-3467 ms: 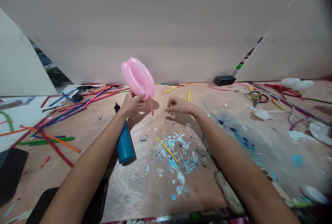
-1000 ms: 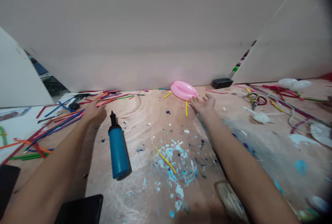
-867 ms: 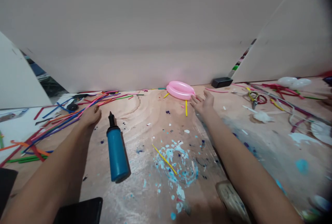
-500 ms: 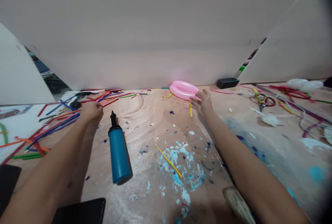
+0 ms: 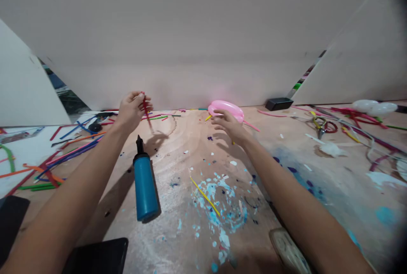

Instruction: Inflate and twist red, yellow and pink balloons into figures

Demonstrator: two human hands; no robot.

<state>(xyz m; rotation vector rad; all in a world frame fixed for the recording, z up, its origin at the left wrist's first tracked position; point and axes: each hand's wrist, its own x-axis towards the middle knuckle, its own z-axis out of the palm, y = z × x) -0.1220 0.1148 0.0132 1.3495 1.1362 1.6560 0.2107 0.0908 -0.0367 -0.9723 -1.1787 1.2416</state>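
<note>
Raised since the earlier frame, the left hand (image 5: 131,109) pinches a dangling red strip (image 5: 146,109), while the right hand (image 5: 229,126) hovers, grip open and empty, beside the pink balloon (image 5: 229,108) on the surface (image 5: 178,151).

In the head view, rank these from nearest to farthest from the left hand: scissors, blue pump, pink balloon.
1. Blue pump, just below the left hand.
2. Pink balloon, right of centre, by the wall.
3. Scissors, far right.

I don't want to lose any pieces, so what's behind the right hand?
The pink balloon lies behind the right hand, its top and right end showing; a yellow strip shows beside its left end. Part of its lower side is covered.
</note>
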